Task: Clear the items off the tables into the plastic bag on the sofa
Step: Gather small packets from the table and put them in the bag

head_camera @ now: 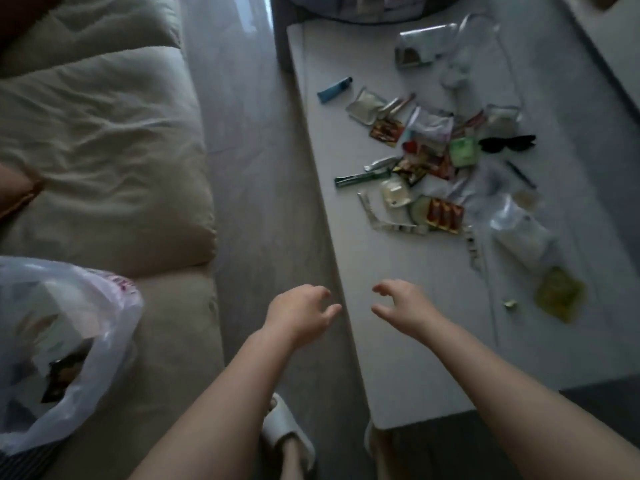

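A white plastic bag (65, 344) lies open on the beige sofa (114, 161) at the lower left, with several packets inside. The white low table (398, 358) on the right carries a scattered heap of small sachets and wrappers (426, 168), a blue tube (334, 90), black sunglasses (507, 143), clear plastic bags (519, 230) and a yellow-green packet (561, 294). My left hand (301, 313) hovers over the floor gap by the table's near edge, fingers apart, empty. My right hand (405, 303) hovers over the table's near end, fingers curled apart, empty.
Grey wood floor (249, 168) runs between sofa and table. My feet in white slippers (284, 431) stand at the bottom. A dark round object (367, 8) sits beyond the table's far end. An orange cushion (17, 188) pokes in at the left edge.
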`<state>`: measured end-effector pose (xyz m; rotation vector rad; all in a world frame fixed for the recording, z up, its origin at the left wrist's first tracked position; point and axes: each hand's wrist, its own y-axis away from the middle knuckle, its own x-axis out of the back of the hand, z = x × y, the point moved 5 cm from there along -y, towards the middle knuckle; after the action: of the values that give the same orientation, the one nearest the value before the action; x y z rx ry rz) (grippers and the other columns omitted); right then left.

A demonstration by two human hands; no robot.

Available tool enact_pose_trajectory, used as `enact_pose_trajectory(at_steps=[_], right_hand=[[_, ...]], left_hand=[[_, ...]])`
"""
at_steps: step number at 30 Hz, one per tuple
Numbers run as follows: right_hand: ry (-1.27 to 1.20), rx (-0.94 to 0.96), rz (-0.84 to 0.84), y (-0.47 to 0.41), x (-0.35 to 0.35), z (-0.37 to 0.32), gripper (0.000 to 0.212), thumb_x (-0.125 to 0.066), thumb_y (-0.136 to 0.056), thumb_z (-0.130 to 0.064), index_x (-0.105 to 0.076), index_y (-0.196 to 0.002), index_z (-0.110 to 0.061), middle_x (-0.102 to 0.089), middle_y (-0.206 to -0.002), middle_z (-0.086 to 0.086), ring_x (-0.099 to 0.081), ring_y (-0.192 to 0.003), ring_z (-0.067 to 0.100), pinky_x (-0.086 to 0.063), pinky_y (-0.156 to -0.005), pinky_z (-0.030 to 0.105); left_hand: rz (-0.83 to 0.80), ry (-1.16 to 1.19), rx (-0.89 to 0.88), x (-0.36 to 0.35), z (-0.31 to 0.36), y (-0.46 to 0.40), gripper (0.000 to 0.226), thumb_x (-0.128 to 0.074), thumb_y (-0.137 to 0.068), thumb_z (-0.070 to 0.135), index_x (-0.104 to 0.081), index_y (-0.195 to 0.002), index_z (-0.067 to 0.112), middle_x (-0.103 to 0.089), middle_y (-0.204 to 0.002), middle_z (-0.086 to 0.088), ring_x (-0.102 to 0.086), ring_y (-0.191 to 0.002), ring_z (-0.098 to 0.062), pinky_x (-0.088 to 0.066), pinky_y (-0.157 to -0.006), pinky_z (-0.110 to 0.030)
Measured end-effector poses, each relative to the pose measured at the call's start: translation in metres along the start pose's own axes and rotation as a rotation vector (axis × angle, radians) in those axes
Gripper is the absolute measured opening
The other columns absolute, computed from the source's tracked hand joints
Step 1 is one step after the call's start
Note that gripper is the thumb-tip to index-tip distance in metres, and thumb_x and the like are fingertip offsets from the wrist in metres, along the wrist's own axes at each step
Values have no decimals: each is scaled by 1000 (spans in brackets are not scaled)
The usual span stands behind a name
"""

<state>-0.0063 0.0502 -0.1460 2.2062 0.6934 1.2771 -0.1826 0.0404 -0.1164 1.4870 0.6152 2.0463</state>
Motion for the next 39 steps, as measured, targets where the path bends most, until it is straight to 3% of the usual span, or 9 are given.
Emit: enact_pose_trajectory(at_steps=[9, 18, 30, 36, 39], right_hand=[[-71, -297, 142, 43, 47, 166, 43, -57, -87, -32, -54, -128, -20, -55, -132, 4, -50, -122, 23, -42, -102, 38], [-30, -468, 160, 75, 64, 296, 42, -53, -91, -32, -46, -132, -24, -50, -134, 1, -46, -121, 23, -41, -95, 37], [-104, -668, 213, 27, 72, 417, 62, -54, -91, -35, -27, -145, -22, -18, -154, 10, -24, -137, 32, -35, -105, 45], [-89, -807, 291, -12, 74, 444, 57, -39, -93, -53, -28, -142, -27, -29, -145, 23, -33, -131, 37, -38, -98, 44], [-39, -812, 334, -22, 74, 447, 46, -40, -94, -48, -36, -135, -26, -41, -131, 22, -40, -121, 36, -41, -90, 41]], left_hand=[[-106, -163, -150, -40, 124, -40, 48, -46, -91, 53, -51, -133, 29, -58, -130, 3, -53, -122, -19, -45, -96, -31], [-184, -268, -266, -95, 225, -86, 49, -46, -91, 52, -49, -134, 28, -57, -128, 0, -53, -119, -23, -47, -93, -33], [-118, -256, -241, -145, 297, -186, 51, -51, -95, 35, -38, -143, 22, -46, -138, -4, -50, -121, -24, -51, -93, -40], [-83, -272, -166, -158, 309, -225, 46, -52, -94, 31, -42, -137, 21, -47, -131, -5, -53, -111, -23, -54, -88, -41], [-51, -280, -123, -161, 316, -240, 35, -49, -94, 28, -49, -128, 18, -49, -124, -7, -53, -108, -27, -53, -87, -43]])
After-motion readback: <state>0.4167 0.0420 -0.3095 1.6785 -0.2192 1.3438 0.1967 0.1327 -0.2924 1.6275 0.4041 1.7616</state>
